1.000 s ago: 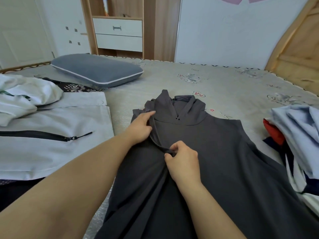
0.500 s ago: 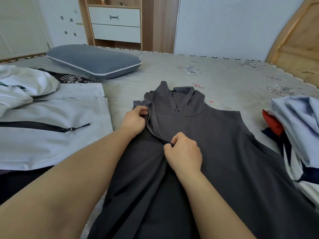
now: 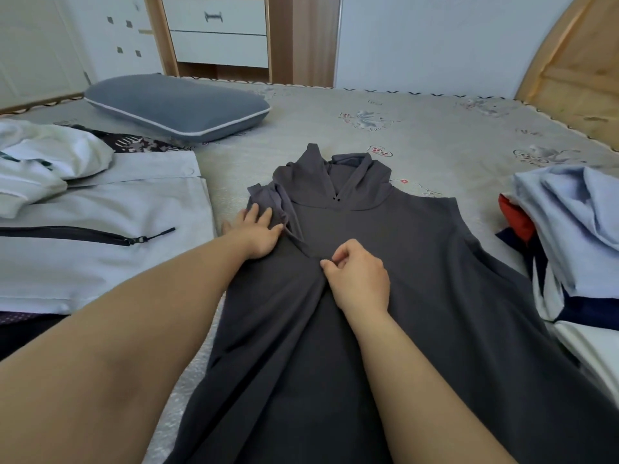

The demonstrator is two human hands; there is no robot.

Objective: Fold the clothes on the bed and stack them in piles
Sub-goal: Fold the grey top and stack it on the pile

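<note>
Pressing grey dress [image 3: 385, 262] flat, left hand [image 3: 256, 231], no readable writing

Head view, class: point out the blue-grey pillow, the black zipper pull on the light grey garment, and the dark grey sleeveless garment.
blue-grey pillow [image 3: 174, 103], head view, middle of its top face.
black zipper pull [image 3: 157, 234], head view, its dangling tab.
dark grey sleeveless garment [image 3: 418, 262], head view, flat chest panel.

1 head-worn wide-angle camera looks forward and down along both forearms, close over the bed [image 3: 385, 128], facing the far wall [image 3: 435, 38] and drawers [image 3: 217, 31].
</note>
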